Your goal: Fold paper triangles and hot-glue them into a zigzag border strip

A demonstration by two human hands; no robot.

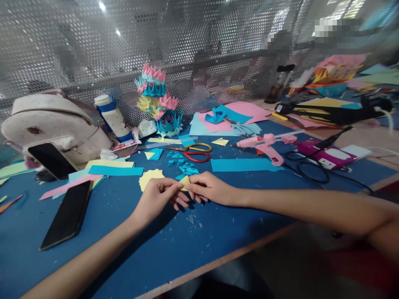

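Observation:
Between my two hands, a small folded piece of yellow paper (184, 182) is held just above the blue tabletop (218, 232). The thumb and fingers of my left hand (158, 196) pinch its left side. On its right side, the fingers of my right hand (215, 189) grip it. A stack of yellow paper pieces (149, 177) lies behind my left hand. Several folded blue paper pieces (182, 162) sit just beyond my fingertips. Behind them rest scissors (198, 152) with one yellow and one red handle.
Two dark phones (67, 216), a white backpack (56, 120) and a bottle (114, 118) are at left. A paper-spike model (168, 122) stands behind. A pink glue gun (264, 146), blue strip (243, 165) and black cable (314, 180) are at right. The table edge (218, 262) is nearest.

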